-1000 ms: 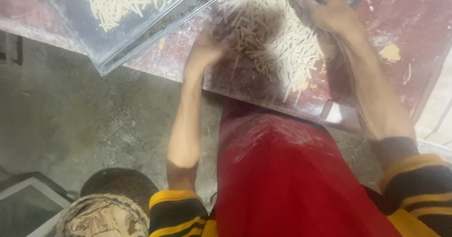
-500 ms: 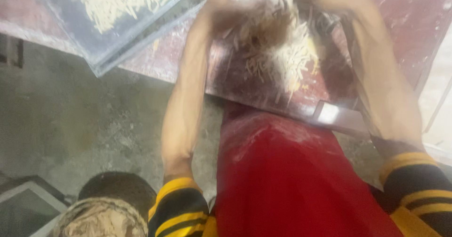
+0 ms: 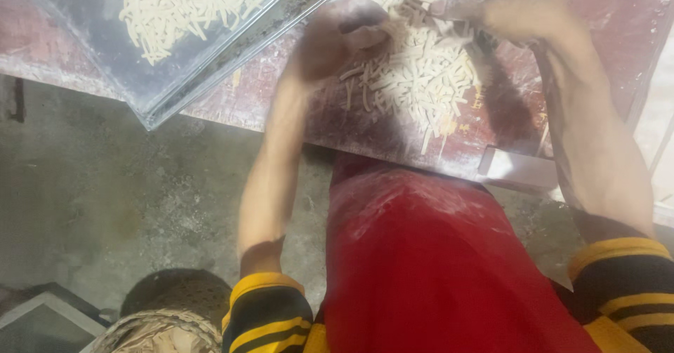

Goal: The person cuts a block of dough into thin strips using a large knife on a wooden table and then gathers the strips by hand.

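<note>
A heap of short pale dough strips point(image 3: 421, 72) lies on a floury reddish table point(image 3: 281, 93). My left hand point(image 3: 337, 34) rests on the heap's left side, fingers curled among the strips, blurred. On the upper right of the heap my right hand point(image 3: 505, 5) is cupped over strips. Whether either hand grips strips is unclear.
A metal tray point(image 3: 203, 65) with more dough strips sits at the upper left, overhanging the table edge. A flat metal scraper point(image 3: 519, 170) lies at the table's near edge. Below are a concrete floor, a woven basket point(image 3: 168, 325) and my red apron.
Both hands drew the strips together and shifted up and left across the heap; the left hand moved from the heap's lower left edge up to its top left.
</note>
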